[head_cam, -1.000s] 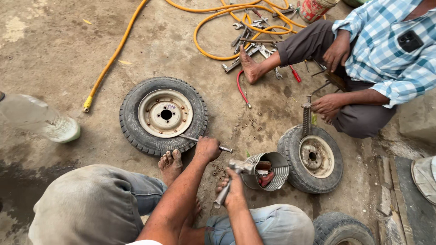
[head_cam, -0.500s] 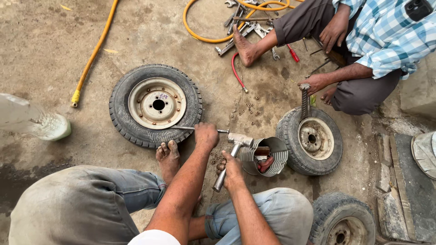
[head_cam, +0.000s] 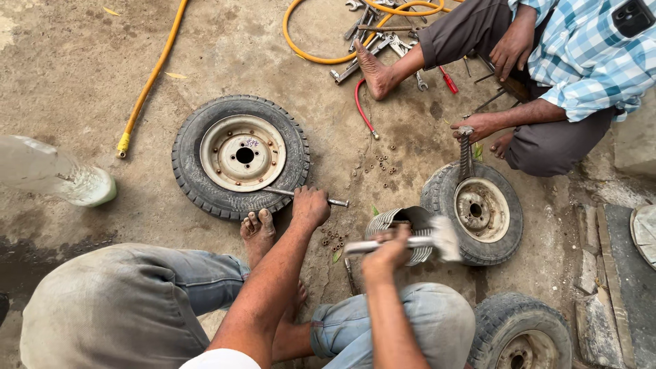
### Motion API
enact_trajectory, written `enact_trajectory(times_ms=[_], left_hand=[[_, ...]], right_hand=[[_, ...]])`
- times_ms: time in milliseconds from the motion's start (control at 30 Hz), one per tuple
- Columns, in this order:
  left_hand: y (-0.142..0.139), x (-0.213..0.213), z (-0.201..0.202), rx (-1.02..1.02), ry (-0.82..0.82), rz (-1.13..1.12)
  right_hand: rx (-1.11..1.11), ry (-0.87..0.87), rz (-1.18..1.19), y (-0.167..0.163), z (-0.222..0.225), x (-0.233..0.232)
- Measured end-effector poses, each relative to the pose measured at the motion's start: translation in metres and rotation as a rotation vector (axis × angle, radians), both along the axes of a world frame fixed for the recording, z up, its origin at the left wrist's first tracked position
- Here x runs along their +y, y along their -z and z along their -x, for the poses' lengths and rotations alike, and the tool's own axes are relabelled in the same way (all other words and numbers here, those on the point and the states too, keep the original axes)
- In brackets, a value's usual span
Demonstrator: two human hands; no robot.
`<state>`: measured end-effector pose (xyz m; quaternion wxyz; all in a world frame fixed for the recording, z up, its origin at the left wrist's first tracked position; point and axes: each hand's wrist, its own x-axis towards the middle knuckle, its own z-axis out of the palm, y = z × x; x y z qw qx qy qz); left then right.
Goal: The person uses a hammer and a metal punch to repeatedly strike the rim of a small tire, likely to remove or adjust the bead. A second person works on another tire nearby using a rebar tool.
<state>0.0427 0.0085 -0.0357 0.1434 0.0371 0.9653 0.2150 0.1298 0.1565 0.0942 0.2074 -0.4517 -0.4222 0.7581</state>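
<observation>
Head view: left hand (head_cam: 311,206) grip clenched round a metal rod (head_cam: 301,195), laid w/ its far end on the big tyre (head_cam: 239,156) on the floor. Right hand (head_cam: 387,250) grip clenched on a hammer (head_cam: 410,242), blurred, held just above the ribbed metal tin (head_cam: 393,222) beside a smaller wheel (head_cam: 478,212).

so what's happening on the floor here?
The person's left hand holds a metal rod against the big tyre's edge. The right hand has a hammer in its grip, blurred, above a ribbed metal tin. A second person's hand holds a threaded tool on a smaller wheel. Loose nuts lie between.
</observation>
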Motion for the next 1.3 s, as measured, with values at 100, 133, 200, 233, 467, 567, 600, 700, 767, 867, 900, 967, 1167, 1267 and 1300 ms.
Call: enact_trajectory(times_ms=[100, 133, 200, 233, 467, 567, 600, 700, 767, 867, 900, 967, 1167, 1267, 1300], left_hand=[[-0.005, 0.000, -0.005, -0.018, -0.006, -0.006], [-0.006, -0.001, -0.008, -0.035, -0.011, -0.005], [-0.010, -0.003, -0.013, -0.007, 0.007, 0.001], [-0.012, -0.005, -0.016, -0.002, 0.017, 0.005], [-0.019, -0.013, -0.022, -0.021, 0.027, -0.030], [-0.017, -0.013, -0.023, -0.004, 0.042, -0.035], [-0.016, -0.013, -0.024, 0.004, 0.041, -0.032], [-0.011, -0.012, -0.030, 0.080, 0.031, -0.010], [-0.008, -0.014, -0.032, 0.134, 0.028, -0.009], [-0.006, -0.018, -0.037, 0.095, 0.046, -0.051], [-0.006, -0.019, -0.038, 0.075, 0.050, -0.053], [-0.006, -0.021, -0.039, 0.066, 0.061, -0.054], [-0.012, -0.018, -0.037, -0.007, 0.066, -0.005], [-0.014, -0.018, -0.040, -0.038, 0.066, 0.032], [-0.014, -0.017, -0.041, 0.017, 0.068, 0.017]], right_hand=[[-0.342, -0.533, 0.200, 0.041, -0.017, -0.046], [-0.371, -0.567, 0.268, 0.049, -0.023, -0.052], [-0.271, -0.474, 0.472, 0.051, -0.025, -0.047], [-0.228, -0.424, 0.575, 0.045, -0.025, -0.037], [0.050, -0.032, 0.126, -0.008, 0.007, 0.030], [-0.032, -0.060, 0.130, 0.022, -0.014, -0.014], [-0.169, -0.305, 0.046, 0.036, -0.021, -0.034], [-0.420, -0.672, 0.133, 0.062, -0.039, -0.062], [-0.309, -0.543, 0.324, 0.059, -0.036, -0.053], [-0.111, -0.395, 0.353, 0.025, -0.018, -0.011], [-0.043, -0.307, 0.288, 0.011, -0.011, 0.004], [0.105, -0.160, 0.207, -0.010, -0.002, 0.026], [-0.192, -0.281, 0.016, 0.031, -0.034, -0.046], [-0.381, -0.651, 0.281, 0.058, -0.046, -0.072], [-0.346, -0.585, 0.350, 0.058, -0.043, -0.068]])
